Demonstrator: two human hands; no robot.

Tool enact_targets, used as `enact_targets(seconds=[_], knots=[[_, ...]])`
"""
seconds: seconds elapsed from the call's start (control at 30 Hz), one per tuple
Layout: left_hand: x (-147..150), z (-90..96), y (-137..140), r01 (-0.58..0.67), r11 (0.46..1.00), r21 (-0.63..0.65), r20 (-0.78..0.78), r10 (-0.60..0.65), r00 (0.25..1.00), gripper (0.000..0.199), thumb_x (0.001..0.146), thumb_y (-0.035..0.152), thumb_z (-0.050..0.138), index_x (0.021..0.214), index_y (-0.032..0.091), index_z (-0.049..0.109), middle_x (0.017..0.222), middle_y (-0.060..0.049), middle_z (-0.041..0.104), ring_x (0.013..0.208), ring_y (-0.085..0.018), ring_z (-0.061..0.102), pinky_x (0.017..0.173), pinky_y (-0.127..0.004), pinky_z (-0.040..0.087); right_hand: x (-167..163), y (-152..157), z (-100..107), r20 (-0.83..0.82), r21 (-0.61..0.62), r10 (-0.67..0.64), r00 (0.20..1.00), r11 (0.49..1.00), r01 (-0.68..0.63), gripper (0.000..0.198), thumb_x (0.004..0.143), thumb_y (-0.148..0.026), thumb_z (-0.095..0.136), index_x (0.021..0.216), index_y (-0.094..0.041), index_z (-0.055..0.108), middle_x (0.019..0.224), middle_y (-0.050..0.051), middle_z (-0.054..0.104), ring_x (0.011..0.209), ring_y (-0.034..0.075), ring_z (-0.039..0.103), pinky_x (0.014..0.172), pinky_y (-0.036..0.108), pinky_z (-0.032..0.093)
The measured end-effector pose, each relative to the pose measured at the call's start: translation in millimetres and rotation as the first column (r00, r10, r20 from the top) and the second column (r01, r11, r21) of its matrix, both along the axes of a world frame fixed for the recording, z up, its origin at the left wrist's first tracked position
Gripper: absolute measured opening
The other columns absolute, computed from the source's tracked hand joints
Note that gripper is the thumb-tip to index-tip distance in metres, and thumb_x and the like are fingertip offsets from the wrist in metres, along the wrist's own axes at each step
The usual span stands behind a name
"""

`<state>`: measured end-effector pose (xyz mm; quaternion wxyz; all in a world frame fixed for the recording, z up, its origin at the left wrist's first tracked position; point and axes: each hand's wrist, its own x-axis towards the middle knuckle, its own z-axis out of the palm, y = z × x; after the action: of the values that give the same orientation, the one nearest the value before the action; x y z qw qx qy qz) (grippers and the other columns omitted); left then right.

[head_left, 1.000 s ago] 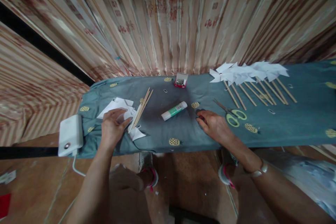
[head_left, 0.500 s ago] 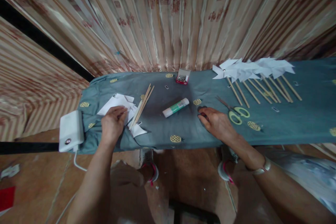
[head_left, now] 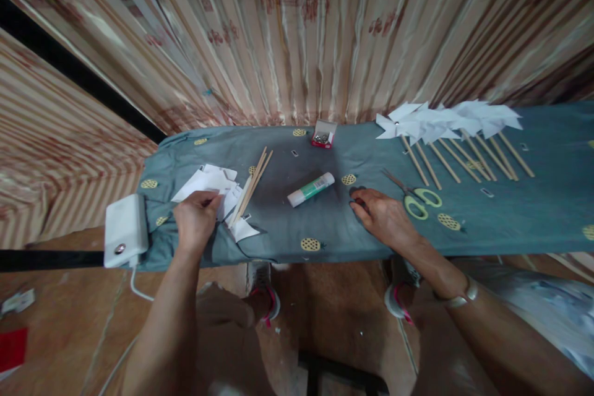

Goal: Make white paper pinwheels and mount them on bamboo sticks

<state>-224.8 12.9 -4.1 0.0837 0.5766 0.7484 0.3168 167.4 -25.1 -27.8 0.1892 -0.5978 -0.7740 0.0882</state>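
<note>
The left hand (head_left: 198,216) is over the near edge of a pile of white paper pieces (head_left: 211,179), thumb and fingers brought together; whether a sheet is pinched between them I cannot tell. The right hand (head_left: 383,213) rests low over the cloth (head_left: 288,235), its fingers bent and the tips near the fabric; a dark patch shows at the fingertips, and I cannot tell if anything is grasped there. A metal bracelet (head_left: 465,294) circles the right wrist. Just to the right of the paper pile lie a few loose wooden sticks (head_left: 254,185), slanting away from the person, with a pointed paper piece (head_left: 244,230) by their near ends. Between the hands, a white and green glue stick (head_left: 310,190) lies on its side. Just beside the right hand are scissors (head_left: 410,192) with yellow-green handles, their blades slightly apart. Farther back stands an open small red box (head_left: 322,141) of shiny metal bits. At the far right, white paper pinwheels (head_left: 445,124) overlap in a row, their sticks pointing toward the person. A white device (head_left: 125,232) with a cable sits at the left end, and a patterned curtain (head_left: 315,43) hangs behind.
</note>
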Motion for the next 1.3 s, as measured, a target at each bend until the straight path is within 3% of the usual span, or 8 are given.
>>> enact_targets(seconds=[0.33, 0.57, 0.63, 0.73, 0.8, 0.87, 1.0, 1.3], knots=[[-4.7, 7.9, -5.7, 0.010, 0.997, 0.082, 0.084, -0.017, 0.996, 0.020, 0.073, 0.036, 0.065, 0.071, 0.017, 0.071, 0.080, -0.007, 0.076, 0.082, -0.025, 0.072, 0.081, -0.039, 0.056, 0.0, 1.0, -0.9, 0.004, 0.003, -0.009, 1.000, 1.000, 0.009, 0.021, 0.092, -0.022, 0.053, 0.104, -0.015, 0.068, 0.099, 0.012, 0.074, 0.090, 0.027, 0.071, 0.082, 0.037, 0.054], [18.7, 44.2, -17.0, -0.091, 0.900, 0.427, 0.228, -0.009, 0.974, 0.020, 0.076, 0.041, 0.072, 0.077, 0.021, 0.071, 0.082, -0.001, 0.075, 0.083, -0.023, 0.070, 0.084, -0.045, 0.057, -1.8, 1.5, 2.0, -0.031, -0.023, -0.047, 0.998, 0.999, 0.047, 0.021, 0.091, -0.023, 0.052, 0.103, -0.018, 0.068, 0.100, 0.010, 0.074, 0.089, 0.023, 0.070, 0.081, 0.034, 0.052], [40.2, 59.1, -27.6, 0.030, 0.917, 0.398, 0.202, -0.119, 0.972, 0.012, 0.085, 0.038, 0.067, 0.080, 0.027, 0.071, 0.091, 0.001, 0.076, 0.092, -0.022, 0.070, 0.091, -0.046, 0.056, -3.2, 1.7, 3.0, -0.052, -0.037, -0.072, 0.996, 0.997, 0.070, 0.020, 0.091, -0.022, 0.053, 0.102, -0.017, 0.068, 0.100, 0.011, 0.074, 0.089, 0.023, 0.069, 0.082, 0.033, 0.052], [84.4, 68.2, -45.3, 0.264, 0.857, 0.443, 0.033, -0.310, 0.950, 0.009, 0.089, 0.031, 0.066, 0.086, 0.025, 0.072, 0.094, 0.001, 0.075, 0.091, -0.022, 0.072, 0.090, -0.047, 0.058, -4.2, 0.3, 3.6, -0.116, -0.051, -0.102, 0.988, 0.994, 0.097, 0.019, 0.091, -0.021, 0.053, 0.101, -0.016, 0.068, 0.098, 0.010, 0.074, 0.087, 0.023, 0.069, 0.083, 0.032, 0.051], [118.2, 60.2, -55.3, 0.485, 0.792, 0.370, -0.097, -0.486, 0.868, 0.009, 0.093, 0.024, 0.062, 0.095, 0.025, 0.071, 0.100, 0.000, 0.076, 0.094, -0.018, 0.072, 0.087, -0.039, 0.061, -2.2, -2.9, 3.4, -0.192, -0.053, -0.103, 0.976, 0.994, 0.094, 0.019, 0.091, -0.021, 0.052, 0.101, -0.017, 0.069, 0.096, 0.009, 0.074, 0.086, 0.022, 0.069, 0.083, 0.032, 0.052], [149.9, 42.4, -62.9, 0.689, 0.623, 0.372, -0.196, -0.672, 0.714, 0.010, 0.094, 0.019, 0.062, 0.098, 0.019, 0.070, 0.099, -0.004, 0.077, 0.089, -0.016, 0.074, 0.081, -0.031, 0.063, 3.2, -8.1, 2.7, -0.279, -0.061, -0.106, 0.954, 0.994, 0.093, 0.020, 0.092, -0.022, 0.052, 0.102, -0.018, 0.069, 0.095, 0.008, 0.075, 0.084, 0.020, 0.069, 0.083, 0.031, 0.053], [191.9, 3.9, -71.6, 0.848, 0.457, 0.268, -0.240, -0.821, 0.518, 0.016, 0.098, 0.019, 0.054, 0.097, 0.015, 0.069, 0.094, -0.008, 0.078, 0.083, -0.018, 0.075, 0.076, -0.029, 0.064, 23.8, -22.0, 2.6, -0.391, -0.076, -0.156, 0.907, 0.988, 0.137, 0.028, 0.092, -0.024, 0.050, 0.112, -0.017, 0.066, 0.100, 0.008, 0.076, 0.086, 0.019, 0.071, 0.084, 0.033, 0.055], [212.8, -2.1, -70.8, 0.854, 0.464, 0.236, -0.102, -0.862, 0.496, 0.019, 0.100, 0.021, 0.049, 0.098, 0.013, 0.067, 0.091, -0.008, 0.077, 0.082, -0.016, 0.075, 0.075, -0.025, 0.062, 37.8, -55.4, 19.1, -0.358, -0.015, 0.051, 0.932, 0.998, -0.060, 0.035, 0.079, -0.006, 0.050, 0.106, -0.020, 0.068, 0.130, 0.011, 0.065, 0.123, 0.025, 0.060, 0.106, 0.048, 0.046]])
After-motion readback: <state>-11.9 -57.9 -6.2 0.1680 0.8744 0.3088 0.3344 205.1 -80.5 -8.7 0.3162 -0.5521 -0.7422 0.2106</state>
